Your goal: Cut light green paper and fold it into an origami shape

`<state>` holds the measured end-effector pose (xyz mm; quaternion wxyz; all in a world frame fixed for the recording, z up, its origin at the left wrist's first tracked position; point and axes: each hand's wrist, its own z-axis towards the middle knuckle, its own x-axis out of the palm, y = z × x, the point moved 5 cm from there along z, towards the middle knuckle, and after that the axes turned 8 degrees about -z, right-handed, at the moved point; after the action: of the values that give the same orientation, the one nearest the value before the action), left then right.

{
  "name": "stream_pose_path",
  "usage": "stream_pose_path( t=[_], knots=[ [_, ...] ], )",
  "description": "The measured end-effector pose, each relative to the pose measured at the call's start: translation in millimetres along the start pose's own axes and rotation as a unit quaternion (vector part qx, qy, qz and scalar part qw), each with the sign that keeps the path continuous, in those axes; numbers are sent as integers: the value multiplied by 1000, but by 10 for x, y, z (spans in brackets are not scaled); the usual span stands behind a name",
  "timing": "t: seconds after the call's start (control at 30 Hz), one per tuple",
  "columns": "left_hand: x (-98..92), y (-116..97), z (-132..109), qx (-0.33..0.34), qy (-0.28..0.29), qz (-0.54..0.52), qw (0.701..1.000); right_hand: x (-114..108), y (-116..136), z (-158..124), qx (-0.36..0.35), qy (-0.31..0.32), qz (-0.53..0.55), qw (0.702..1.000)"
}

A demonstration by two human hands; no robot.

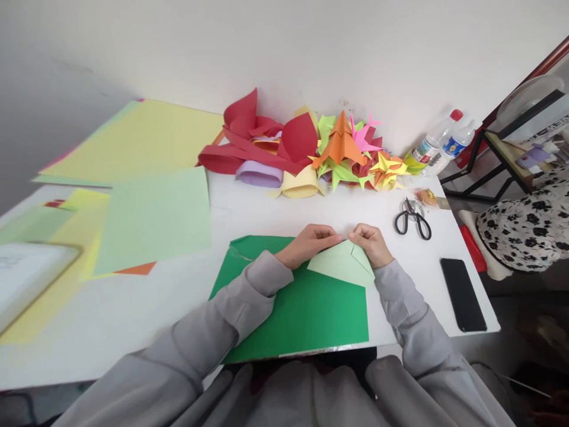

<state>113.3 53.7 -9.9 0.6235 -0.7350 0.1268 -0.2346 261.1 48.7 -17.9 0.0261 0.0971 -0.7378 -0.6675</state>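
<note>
A folded pale green paper [340,263] is held between my two hands, above the upper right part of a dark green sheet [311,314]. My left hand [310,244] pinches its top edge, thumb and fingers pressed together. At the upper right, my right hand [372,244] grips the paper's edge close to the left fingertips. A crease or flap line shows on the right part of the paper. The dark green sheet lies flat on the white table [249,207], partly covered by my left sleeve.
Large coloured sheets [155,219] spread across the left. Red paper loops [222,159] and folded paper stars [340,142] stand along the wall. Black-handled scissors [413,219], a phone [463,295] and bottles [429,142] are at right. Beyond the table is a person's patterned garment [528,219].
</note>
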Motion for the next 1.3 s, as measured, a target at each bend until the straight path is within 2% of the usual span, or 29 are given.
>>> stream_pose_path(
  t=[0.1, 0.2, 0.43, 0.5, 0.6, 0.7, 0.83, 1.0, 1.17, 1.3],
  knots=[
    [79, -3, -7, 20, 59, 39, 997, 36, -31, 1, -9, 17, -20, 1000],
    [103, 11, -6, 33, 74, 63, 995, 50, -39, -1, -13, 29, -40, 999],
    [-37, 39, 6, 30, -45, 39, 998, 16, 24, -13, 12, 49, -54, 997],
    [-56, 35, 3, 24, -58, 30, 998, 4, 25, -15, 16, 66, -69, 995],
    [-36, 32, -4, -8, -35, 8, 999, -12, 23, -11, 1, 86, -103, 991],
    [-9, 20, -13, -33, -14, -9, 999, -30, 31, 0, -24, 80, -142, 986],
    [4, -4, -11, -24, -14, 1, 1000, -18, 21, 5, -21, 82, -147, 985],
    [23, -20, 6, 24, 25, 60, 998, 19, 15, -5, -15, 85, -143, 986],
    [23, 8, 11, 4, 77, 98, 992, 52, 41, -13, -40, 77, -151, 985],
    [38, 9, 0, 1, 85, 111, 990, 81, 40, -21, -49, 78, -144, 985]
  ],
)
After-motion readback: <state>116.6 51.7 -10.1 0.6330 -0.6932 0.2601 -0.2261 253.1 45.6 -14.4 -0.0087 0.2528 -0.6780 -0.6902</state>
